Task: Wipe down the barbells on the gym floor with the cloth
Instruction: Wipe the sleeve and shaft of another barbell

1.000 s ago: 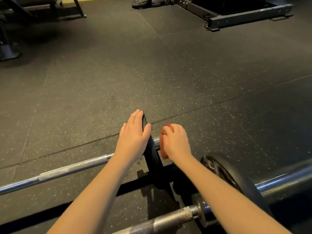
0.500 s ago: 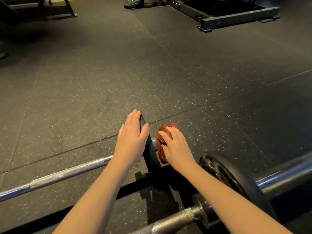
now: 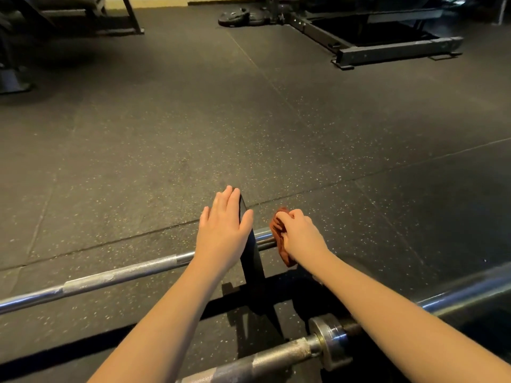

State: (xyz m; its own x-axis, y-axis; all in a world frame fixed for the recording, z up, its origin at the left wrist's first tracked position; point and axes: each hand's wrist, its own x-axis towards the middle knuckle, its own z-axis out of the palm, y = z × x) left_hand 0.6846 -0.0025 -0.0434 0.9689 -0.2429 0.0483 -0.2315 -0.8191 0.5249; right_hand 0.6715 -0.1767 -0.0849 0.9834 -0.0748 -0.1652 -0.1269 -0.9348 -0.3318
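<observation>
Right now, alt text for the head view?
A person's right hand grips a reddish-brown cloth against the sleeve of a barbell on the speckled rubber gym floor, while the left hand rests flat on its upright black weight plate. A second barbell lies nearer the camera.

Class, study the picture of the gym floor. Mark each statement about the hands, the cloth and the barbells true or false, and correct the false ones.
1. The right hand holds the cloth against the far barbell. True.
2. The left hand is curled round the bar. False: it rests with straight fingers on the top of the black plate.
3. The cloth is blue. False: it is reddish brown.
4. A second barbell lies on the floor. True: the near barbell lies closer to the camera.
5. A metal frame stands on the floor beyond the hands. True.
</observation>
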